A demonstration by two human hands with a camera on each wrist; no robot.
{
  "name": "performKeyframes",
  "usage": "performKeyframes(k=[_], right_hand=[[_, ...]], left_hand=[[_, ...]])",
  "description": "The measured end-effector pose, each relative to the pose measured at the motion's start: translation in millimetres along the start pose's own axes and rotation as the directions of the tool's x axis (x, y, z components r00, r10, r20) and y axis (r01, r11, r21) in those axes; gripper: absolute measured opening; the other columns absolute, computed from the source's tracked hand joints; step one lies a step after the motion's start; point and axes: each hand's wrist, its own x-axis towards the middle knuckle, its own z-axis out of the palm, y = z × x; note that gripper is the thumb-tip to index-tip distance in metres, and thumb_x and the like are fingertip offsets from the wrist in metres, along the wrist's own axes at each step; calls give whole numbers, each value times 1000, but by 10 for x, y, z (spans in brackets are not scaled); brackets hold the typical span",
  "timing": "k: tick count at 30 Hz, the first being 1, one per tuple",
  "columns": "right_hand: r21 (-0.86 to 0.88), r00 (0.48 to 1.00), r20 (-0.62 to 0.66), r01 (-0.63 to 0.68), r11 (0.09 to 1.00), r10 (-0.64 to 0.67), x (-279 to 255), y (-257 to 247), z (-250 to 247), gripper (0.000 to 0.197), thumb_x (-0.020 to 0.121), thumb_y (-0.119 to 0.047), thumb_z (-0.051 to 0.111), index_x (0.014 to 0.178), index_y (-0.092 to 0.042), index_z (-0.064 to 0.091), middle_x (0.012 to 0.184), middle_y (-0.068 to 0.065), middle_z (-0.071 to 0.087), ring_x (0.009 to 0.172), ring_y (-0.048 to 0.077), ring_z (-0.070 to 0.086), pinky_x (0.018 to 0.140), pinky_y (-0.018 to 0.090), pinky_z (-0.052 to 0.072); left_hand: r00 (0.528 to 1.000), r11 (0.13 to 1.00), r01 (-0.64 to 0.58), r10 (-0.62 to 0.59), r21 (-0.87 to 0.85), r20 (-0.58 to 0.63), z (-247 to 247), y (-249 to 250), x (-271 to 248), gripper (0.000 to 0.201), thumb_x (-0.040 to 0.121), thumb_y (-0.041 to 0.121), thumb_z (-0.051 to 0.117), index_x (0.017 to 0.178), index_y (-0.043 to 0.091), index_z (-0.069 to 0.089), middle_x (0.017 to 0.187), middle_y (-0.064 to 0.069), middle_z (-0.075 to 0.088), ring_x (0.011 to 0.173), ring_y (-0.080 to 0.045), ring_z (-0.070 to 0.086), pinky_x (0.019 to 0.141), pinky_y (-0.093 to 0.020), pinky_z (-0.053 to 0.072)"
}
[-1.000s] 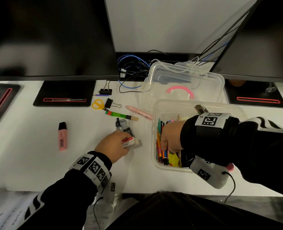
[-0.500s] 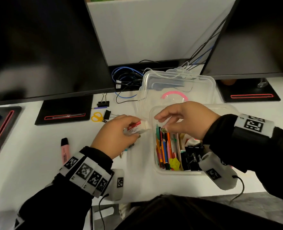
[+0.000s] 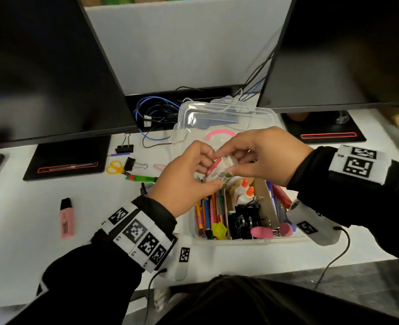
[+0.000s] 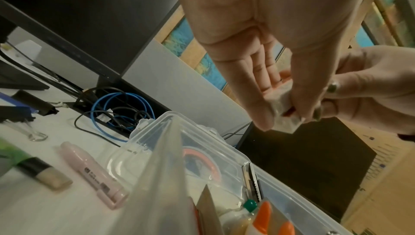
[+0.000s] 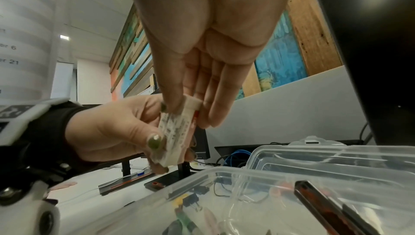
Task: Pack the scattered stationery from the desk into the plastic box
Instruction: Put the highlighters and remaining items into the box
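A person's left hand [image 3: 182,181] and right hand [image 3: 261,158] meet above the open plastic box [image 3: 252,240], both pinching one white eraser [image 3: 219,171] in a paper sleeve with a red band. The left thumb and fingers clamp the lower, sleeved end; the right thumb and fingertips [image 5: 211,114] nip the bare upper end. It looks like a hand-over, or a straightening of the sleeve, staged over the box so the eraser can go straight down once one hand lets go.

Well to the left of the left hand, a pink highlighter [image 3: 67,219] lies on the white desk [image 3: 30,254]. Beyond that hand's knuckles sit yellow scissors [image 3: 114,167], two black binder clips [image 3: 124,146] and a green marker [image 3: 142,178], all not yet packed. A pale pink pen [image 4: 92,171] lies just outside the box's left wall.

The eraser itself is a small block, held tilted, its sleeve printed with dark lettering and its exposed end slightly grey with use. It hangs clear of the box.

Beneath both hands, the box holds upright pens and pencils on the left, orange-capped glue bottles [image 3: 245,191] and black clips mid-box, and pink items near the front wall. Its clear lid [image 3: 224,123] leans open beyond the fingertips.
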Motion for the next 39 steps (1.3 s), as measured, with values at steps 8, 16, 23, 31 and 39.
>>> performKeyframes(k=[8,16,23,31,39], right_hand=[[-240,988,142,-33,970,69,170,279,-58,33,82,-25,68,113,-34,62,88,-23,58,80,0,50,71,13,37],[-328,940,294,-73,942,175,339,460,207,30,77,-26,71,106,-31,63,102,-11,61,82,8,50,71,20,40],[-298,916,332,-122,947,223,415,523,354,30,76,-24,72,103,-27,62,95,-12,56,83,9,50,61,16,38],[-232,931,295,-151,961,217,420,517,355,29,75,-22,70,102,-27,59,96,-9,58,83,12,52,72,23,44],[-295,924,325,-106,950,204,493,578,532,30,77,-24,70,104,-25,57,92,-7,56,81,13,49,60,20,35]], left_hand=[[1000,969,20,-17,246,-14,-68,-241,-102,39,79,27,73,113,37,57,128,20,50,119,14,37,98,-3,25],[996,921,46,-72,386,51,-29,-622,-171,36,88,24,63,121,36,56,143,22,34,129,14,20,103,-4,12],[1000,945,-1,-9,327,30,-15,-756,-175,30,86,20,64,111,38,61,141,23,36,133,13,18,101,2,7],[1000,970,6,-5,244,-6,2,-801,-172,27,85,16,65,103,35,65,138,24,41,134,13,20,103,-1,10],[1000,974,0,2,227,-9,1,-820,-169,27,84,14,65,102,34,66,136,25,41,134,13,21,104,-1,11]])
